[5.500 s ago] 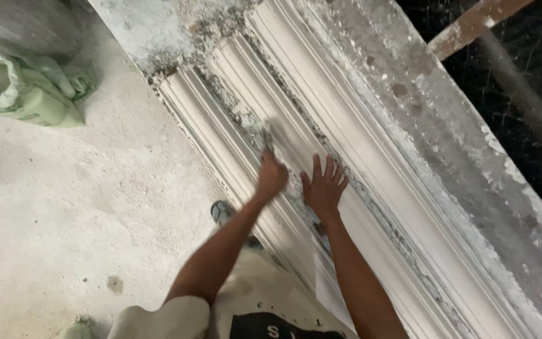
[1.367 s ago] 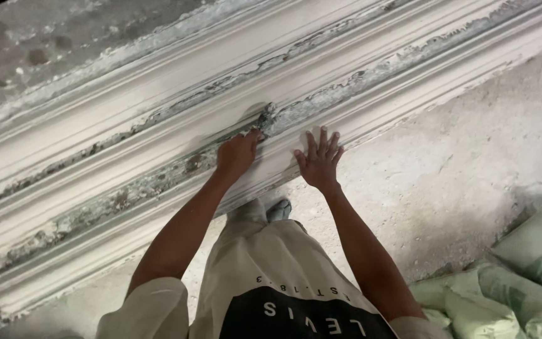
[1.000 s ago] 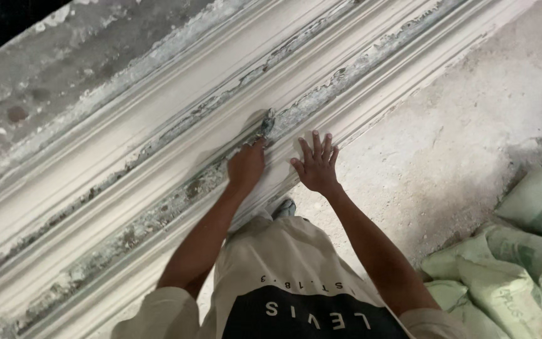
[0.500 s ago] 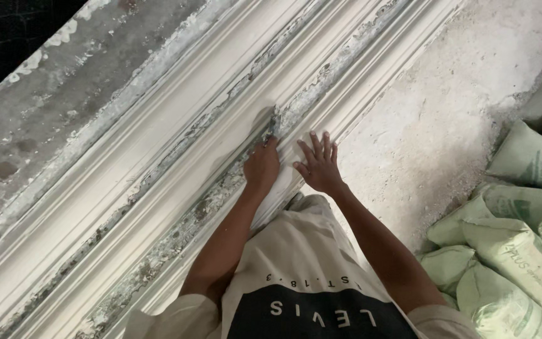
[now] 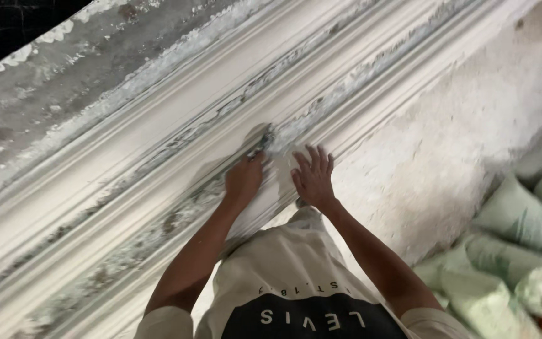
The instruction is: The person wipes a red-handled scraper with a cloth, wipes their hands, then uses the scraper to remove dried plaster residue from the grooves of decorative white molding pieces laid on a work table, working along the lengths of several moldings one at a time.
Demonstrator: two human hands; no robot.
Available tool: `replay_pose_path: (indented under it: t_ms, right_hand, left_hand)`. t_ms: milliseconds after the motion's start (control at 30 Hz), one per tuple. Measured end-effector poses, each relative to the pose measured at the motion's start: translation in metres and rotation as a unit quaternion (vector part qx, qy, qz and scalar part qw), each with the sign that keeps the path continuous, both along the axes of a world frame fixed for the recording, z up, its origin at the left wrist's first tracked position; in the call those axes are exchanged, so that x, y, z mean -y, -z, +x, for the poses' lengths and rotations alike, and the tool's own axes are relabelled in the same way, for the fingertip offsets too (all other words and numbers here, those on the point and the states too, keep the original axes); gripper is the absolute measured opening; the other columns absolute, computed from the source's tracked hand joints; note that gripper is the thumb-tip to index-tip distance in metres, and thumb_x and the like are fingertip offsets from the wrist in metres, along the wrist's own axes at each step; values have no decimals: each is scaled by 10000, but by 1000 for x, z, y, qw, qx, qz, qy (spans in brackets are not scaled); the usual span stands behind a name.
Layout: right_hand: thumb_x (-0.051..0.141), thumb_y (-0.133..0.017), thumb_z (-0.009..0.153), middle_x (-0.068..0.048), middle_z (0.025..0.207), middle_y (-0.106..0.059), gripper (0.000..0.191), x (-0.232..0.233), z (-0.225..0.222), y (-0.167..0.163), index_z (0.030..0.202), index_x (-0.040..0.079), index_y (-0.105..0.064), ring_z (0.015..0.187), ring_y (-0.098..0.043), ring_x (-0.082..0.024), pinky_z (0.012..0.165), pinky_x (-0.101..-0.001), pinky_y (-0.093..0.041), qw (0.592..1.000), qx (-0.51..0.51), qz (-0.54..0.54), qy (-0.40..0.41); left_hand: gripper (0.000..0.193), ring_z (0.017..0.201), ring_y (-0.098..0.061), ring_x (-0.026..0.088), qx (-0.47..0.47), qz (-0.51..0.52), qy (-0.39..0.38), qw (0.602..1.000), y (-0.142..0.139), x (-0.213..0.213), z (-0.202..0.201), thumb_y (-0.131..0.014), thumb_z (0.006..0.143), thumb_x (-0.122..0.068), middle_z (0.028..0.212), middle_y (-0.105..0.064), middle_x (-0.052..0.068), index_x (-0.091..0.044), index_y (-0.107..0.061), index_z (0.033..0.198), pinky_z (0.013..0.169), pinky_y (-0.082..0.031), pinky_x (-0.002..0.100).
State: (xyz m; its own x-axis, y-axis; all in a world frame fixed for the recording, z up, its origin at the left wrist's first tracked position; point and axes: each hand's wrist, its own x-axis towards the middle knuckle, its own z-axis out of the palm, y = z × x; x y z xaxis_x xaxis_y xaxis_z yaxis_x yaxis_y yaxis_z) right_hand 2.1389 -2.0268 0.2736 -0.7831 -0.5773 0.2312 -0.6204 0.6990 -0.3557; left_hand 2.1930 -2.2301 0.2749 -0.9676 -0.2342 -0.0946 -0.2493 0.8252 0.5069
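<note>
Left hand [image 5: 244, 179] clenched on a small scraper [image 5: 260, 143] against the plaster moulding [image 5: 158, 150]; right hand [image 5: 313, 179] flat, fingers spread; pale green sacks [image 5: 509, 251] at four o'clock

- Ridges of long white moulding [image 5: 158, 163] run diagonally; grooves between give the open lanes.
- Left hand [image 5: 244, 179] and right hand [image 5: 313, 179] sit close, narrow gap between.
- Green sacks [image 5: 503, 251] crowd the right; bare floor [image 5: 446, 144] before them is open.
</note>
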Motion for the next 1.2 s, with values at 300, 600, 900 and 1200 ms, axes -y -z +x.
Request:
replay_pose_path:
  t_ms: [300,600,900,1200]
  right_hand:
    - [326,-493,1074,-233,1564,-398,467,-89,-217,6,1455,58,-515,1499,-295,-489,1186,-711,-209,996,-46,50,-56]
    - [292,-553,979,-199,1492,-563,481,-94,-261,26,1415,104,-627,1421,-438,-452,1140,-621,-307,990,-100,25,-98]
    - [310,-581,981,-171,1494,-584,457,-99,-263,36,1369,80,-652,1414,-477,-416,1161,-612,-314,992,-96,16,-79]
    - [324,-588,1013,-158,1518,-569,477,-90,-253,23,1425,90,-639,1397,-483,-420,1157,-628,-305,988,-122,30,-84]
  left_hand:
    - [380,708,-708,328,83,-50,-1,995,7,7,-9,-686,913,-383,1014,-720,104,-337,-674,1289,581,-586,478]
    - [353,744,-721,323,48,-158,-3,986,18,-37,-54,-619,951,-204,972,-717,118,-329,-718,1265,604,-599,472]
    - [336,735,-699,381,29,-71,-41,996,21,-26,-38,-619,921,-249,888,-695,147,-305,-728,1235,633,-580,511]
    - [295,698,-698,392,50,-40,-36,997,23,-42,-62,-571,995,-282,933,-708,137,-275,-699,1261,622,-568,533]
